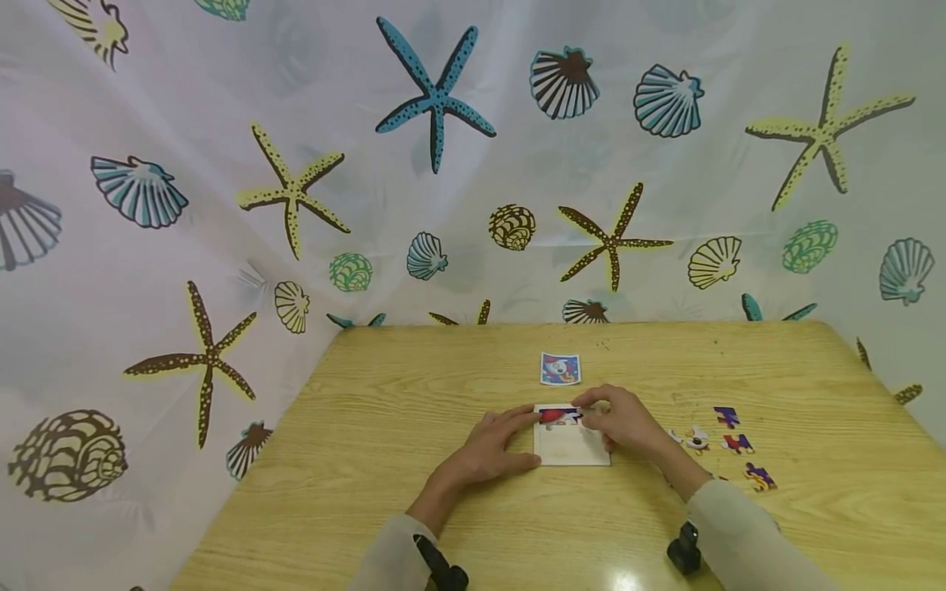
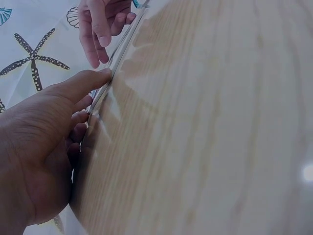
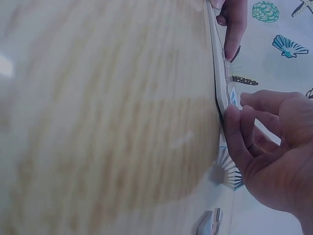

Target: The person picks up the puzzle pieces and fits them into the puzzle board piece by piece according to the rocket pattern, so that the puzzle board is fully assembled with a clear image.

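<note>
A shallow white puzzle tray [image 1: 569, 451] lies on the table with joined picture pieces [image 1: 550, 416], red, purple and white, along its far side. My left hand [image 1: 491, 451] rests at the tray's left side, fingers extended onto its edge and thumb at the near left corner. At the far right part of the tray, my right hand [image 1: 624, 419] has its index finger and thumb bent around a white and purple puzzle piece [image 1: 574, 418]. The right wrist view has the right hand's lower fingertips [image 3: 233, 113] right at the tray's edge, the piece itself hidden there.
Several loose puzzle pieces [image 1: 727, 417] lie right of the tray, some partly behind the right forearm. Beyond the tray is a small picture card [image 1: 560, 369]. A curtain [image 1: 473, 205] with shells and starfish hangs behind the wooden table [image 1: 414, 369].
</note>
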### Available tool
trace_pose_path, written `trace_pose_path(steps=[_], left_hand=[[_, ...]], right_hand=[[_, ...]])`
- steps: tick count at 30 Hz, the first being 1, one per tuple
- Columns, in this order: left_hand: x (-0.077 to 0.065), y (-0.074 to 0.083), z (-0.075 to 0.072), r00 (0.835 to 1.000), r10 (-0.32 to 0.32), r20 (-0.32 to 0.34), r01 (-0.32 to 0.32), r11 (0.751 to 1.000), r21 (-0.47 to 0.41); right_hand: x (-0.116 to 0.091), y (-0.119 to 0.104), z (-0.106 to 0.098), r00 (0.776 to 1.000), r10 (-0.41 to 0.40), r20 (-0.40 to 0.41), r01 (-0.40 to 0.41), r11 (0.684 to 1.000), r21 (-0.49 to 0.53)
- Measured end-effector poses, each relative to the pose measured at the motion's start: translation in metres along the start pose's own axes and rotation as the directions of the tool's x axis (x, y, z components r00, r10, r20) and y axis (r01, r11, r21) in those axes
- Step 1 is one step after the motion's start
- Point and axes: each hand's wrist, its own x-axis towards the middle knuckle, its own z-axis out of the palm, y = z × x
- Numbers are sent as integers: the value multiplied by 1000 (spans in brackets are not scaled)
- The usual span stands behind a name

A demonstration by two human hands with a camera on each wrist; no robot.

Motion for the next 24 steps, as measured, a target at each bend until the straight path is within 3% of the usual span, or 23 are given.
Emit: trace_pose_path(steps=[24], left_hand=[[0, 0, -1, 1000, 13, -1, -13, 1000, -2]], right_hand=[[-9, 7, -17, 1000, -11, 6, 11, 998, 54]])
